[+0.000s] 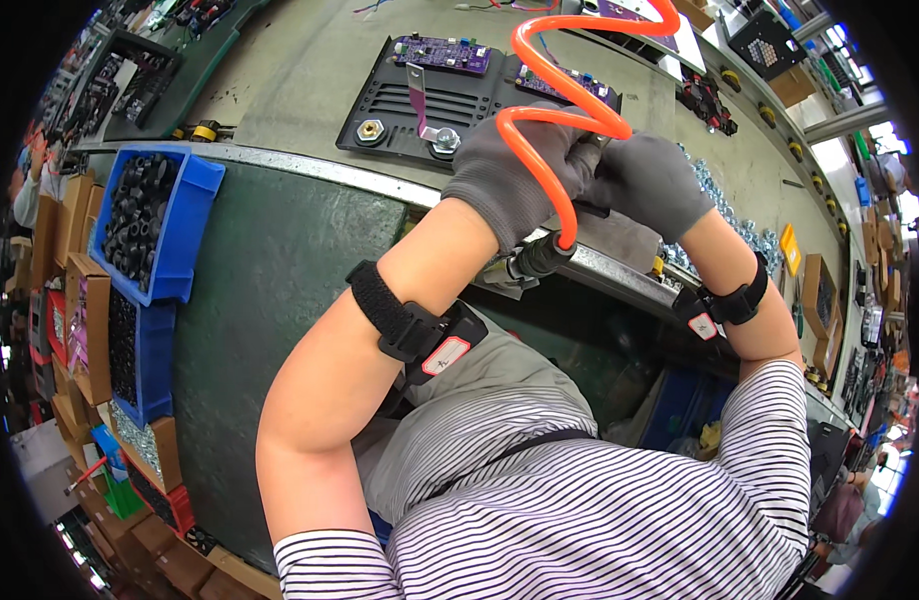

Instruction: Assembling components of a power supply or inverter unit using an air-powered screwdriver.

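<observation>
My left hand [515, 165], in a grey glove, is closed at the near right part of a black slotted panel [405, 125]. Beside it, touching or nearly so, my right hand [652, 185] is closed too, its fingers curled inward. Whatever lies between them is hidden by the gloves and an orange coiled hose [555, 85]. That hose drops across my left hand to a black fitting [545, 255] at the bench edge. Purple circuit boards [442, 54] sit on the panel. A metal strip [417, 100] stands up near a bolt [445, 140] and a brass-coloured nut [371, 131].
A blue bin [187, 225] of black round parts stands left, beside cardboard boxes [87, 320]. Many silver fasteners [715, 195] lie right of my hands, near a yellow-orange piece [790, 248]. A conveyor rail with rollers [768, 115] runs along the far right. Other people show at the rim.
</observation>
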Motion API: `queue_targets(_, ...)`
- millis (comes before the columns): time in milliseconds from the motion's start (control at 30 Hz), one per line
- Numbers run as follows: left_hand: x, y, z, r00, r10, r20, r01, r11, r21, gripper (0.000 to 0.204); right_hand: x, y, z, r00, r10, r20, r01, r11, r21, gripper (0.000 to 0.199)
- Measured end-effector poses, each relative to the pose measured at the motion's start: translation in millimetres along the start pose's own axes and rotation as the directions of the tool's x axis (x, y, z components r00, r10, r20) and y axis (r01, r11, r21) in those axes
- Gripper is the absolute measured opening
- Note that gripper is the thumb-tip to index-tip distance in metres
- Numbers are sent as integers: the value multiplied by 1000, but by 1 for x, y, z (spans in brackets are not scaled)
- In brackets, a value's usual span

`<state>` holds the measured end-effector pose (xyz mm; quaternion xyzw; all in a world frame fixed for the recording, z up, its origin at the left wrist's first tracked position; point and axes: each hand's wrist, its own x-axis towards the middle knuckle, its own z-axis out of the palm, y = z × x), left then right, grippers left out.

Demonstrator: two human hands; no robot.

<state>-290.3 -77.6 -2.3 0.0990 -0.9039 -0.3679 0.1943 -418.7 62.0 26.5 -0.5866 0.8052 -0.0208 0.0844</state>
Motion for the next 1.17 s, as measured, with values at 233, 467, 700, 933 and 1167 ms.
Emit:
queue_targets(233,-2,4,-4,1000,25,-12,-24,998,66,28,-1,-3,-9,998,-13,58,4,990,142,20)
queue_targets(467,-14,11,-27,976,-168,140,138,970,199,30,-6,-8,-2,991,-18,-130,31,995,96,20)
queue_targets(700,-62,-27,-84,945,-268,187,210,937,281,36,-26,20,16,989,81,-123,-51,971,233,33)
queue_targets(933,-113,-63,-87,978,-191,90,116,842,527,46,-77,68,47,851,482,211,-515,680,522,32)
queue_targets(1167,-105,-71,-68,968,-187,168,30,749,662,61,-63,68,73,853,461,246,-487,529,695,29)
